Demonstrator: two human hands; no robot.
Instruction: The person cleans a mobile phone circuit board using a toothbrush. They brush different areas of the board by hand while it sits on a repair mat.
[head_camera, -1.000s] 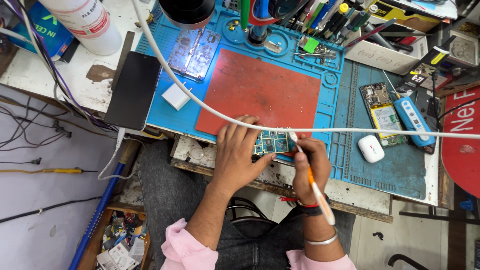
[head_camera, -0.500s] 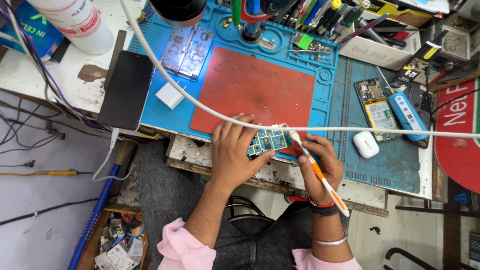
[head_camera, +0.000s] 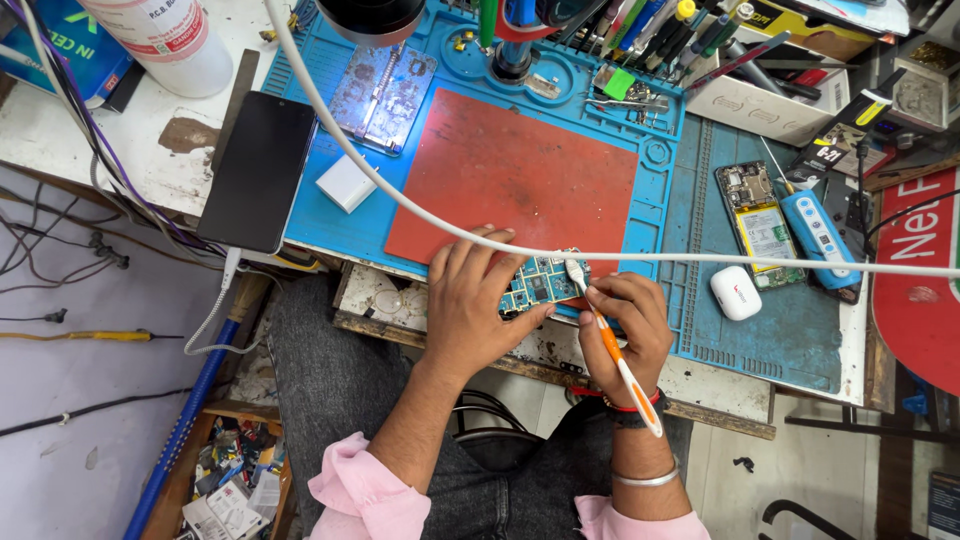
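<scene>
The left hand (head_camera: 475, 300) lies flat-curled over the near edge of the tabletop (head_camera: 150, 170) and grips a small green circuit board (head_camera: 540, 285) between thumb and fingers. The board rests at the near edge of the red mat (head_camera: 510, 175), which lies inside a blue work mat (head_camera: 330, 215).

The right hand (head_camera: 625, 325) is closed around a toothbrush (head_camera: 610, 345) with an orange and white handle. The brush head touches the right end of the circuit board, and the handle points toward the near right, down past the wrist. It seems the bristles press on the board, but the head is too small to tell this surely.

A thick white cable (head_camera: 400, 195) runs from the far left across the mats, passes just over the fingers of both hands, and goes out to the right.

To the left of the red mat lies a black phone (head_camera: 258, 170), face down or dark, and beside it a small white block (head_camera: 346, 183). To the right, on a second blue-green mat, there is an opened phone (head_camera: 760, 225), a blue handheld tool (head_camera: 820, 235) and a white earbud case (head_camera: 735, 292). At the far left stands a white plastic bottle (head_camera: 170, 40).
</scene>
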